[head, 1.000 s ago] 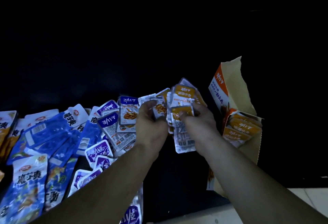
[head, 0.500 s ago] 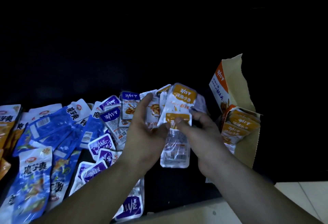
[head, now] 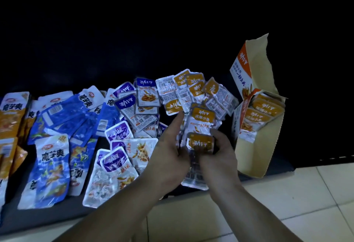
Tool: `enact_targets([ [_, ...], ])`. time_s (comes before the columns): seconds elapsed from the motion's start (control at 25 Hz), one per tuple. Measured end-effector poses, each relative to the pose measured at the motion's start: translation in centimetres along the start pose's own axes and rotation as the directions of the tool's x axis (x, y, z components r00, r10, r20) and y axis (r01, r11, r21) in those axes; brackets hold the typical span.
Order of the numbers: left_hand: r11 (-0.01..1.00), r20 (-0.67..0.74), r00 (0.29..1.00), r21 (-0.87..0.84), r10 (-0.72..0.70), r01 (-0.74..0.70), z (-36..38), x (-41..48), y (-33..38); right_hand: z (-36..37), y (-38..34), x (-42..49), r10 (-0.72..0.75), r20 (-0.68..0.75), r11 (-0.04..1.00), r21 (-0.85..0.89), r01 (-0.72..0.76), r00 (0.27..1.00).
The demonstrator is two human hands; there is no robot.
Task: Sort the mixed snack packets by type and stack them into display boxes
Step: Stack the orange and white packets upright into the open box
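Over pale floor tiles (head: 287,203), both forearms reach in from 6 o'clock onto a dark mat (head: 281,163). The right hand (head: 220,157) curls its fingers round a small stack of orange-topped packets (head: 200,143). The left hand (head: 168,157) pinches the same stack, thumb on its face, forefinger straight. Purple packets (head: 118,162) lie at 9 o'clock, with blue packets (head: 63,113) further out. Loose orange packets (head: 193,86) spread at 12 o'clock, and the part-filled display box (head: 254,157) stands at 2 o'clock.

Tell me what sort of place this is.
Likely a shop backroom or home packing spot: heaps of snack packets on a dark mat over a tiled floor, beside an opened display box part-filled with packets.
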State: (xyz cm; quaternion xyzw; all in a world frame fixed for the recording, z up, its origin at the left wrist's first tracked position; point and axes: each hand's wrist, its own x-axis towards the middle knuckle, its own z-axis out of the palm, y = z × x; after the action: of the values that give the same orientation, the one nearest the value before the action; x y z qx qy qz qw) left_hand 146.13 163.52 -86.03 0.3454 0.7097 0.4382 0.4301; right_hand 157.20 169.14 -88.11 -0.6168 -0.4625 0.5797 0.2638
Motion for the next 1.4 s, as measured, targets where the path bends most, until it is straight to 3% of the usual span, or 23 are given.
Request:
enact_targets([
  [0.24,0.997,0.024,0.997,-0.027,0.073,-0.073,-0.3,1.0,-0.7,-1.4,-0.7,-1.1,-0.151,-0.060,0.988,-0.042,0.148,0.987],
  [0.44,0.916,-0.011,0.959,0.298,0.284,-0.268,0.2,1.1,-1.9,-4.2,-2.1,-2.5,-0.389,-0.029,0.900,-0.223,0.374,0.921],
  [0.52,0.896,-0.048,0.938,0.316,0.342,-0.311,0.9,0.7,-1.7,-4.9,-2.4,-2.2,-0.420,-0.024,0.887,-0.223,0.404,0.907],
  [0.6,0.945,-0.100,0.950,0.176,0.296,-0.276,1.8,0.2,-0.5,-5.4,-2.6,-2.0,-0.386,-0.041,0.911,-0.177,0.373,0.922],
  [0.72,0.994,-0.105,0.994,-0.101,0.038,-0.048,3.1,-0.5,1.1,-6.0,-2.5,-2.0,-0.328,-0.069,0.944,-0.058,0.324,0.942],
  [0.84,0.964,-0.052,0.993,-0.248,-0.110,0.094,3.6,-0.7,1.8,-6.7,-2.4,-2.2,-0.309,-0.080,0.950,0.020,0.312,0.948],
  [0.96,0.888,-0.067,0.981,-0.439,-0.180,0.133,3.2,-0.5,1.8,-7.1,-2.4,-2.4,-0.223,-0.020,0.969,0.107,0.224,0.975],
  [1.08,0.897,-0.052,0.986,-0.427,-0.156,0.119,3.0,-0.9,2.2,-6.9,-2.2,-2.9,-0.181,0.032,0.982,0.068,0.178,0.983],
  [1.2,0.922,-0.180,0.973,-0.382,-0.147,0.069,2.3,-0.7,1.9,-7.6,-1.8,-1.9,-0.219,-0.100,0.968,0.100,0.228,0.971],
  [1.28,0.949,-0.255,0.959,-0.312,-0.121,0.037,1.5,-0.4,1.6,-8.6,-2.3,-1.5,-0.292,-0.164,0.939,0.140,0.315,0.942],
  [1.4,0.945,-0.159,0.976,-0.313,-0.151,0.095,1.5,-0.8,2.5,-8.9,-3.5,-2.0,-0.539,-0.029,0.841,0.035,0.540,0.842],
])
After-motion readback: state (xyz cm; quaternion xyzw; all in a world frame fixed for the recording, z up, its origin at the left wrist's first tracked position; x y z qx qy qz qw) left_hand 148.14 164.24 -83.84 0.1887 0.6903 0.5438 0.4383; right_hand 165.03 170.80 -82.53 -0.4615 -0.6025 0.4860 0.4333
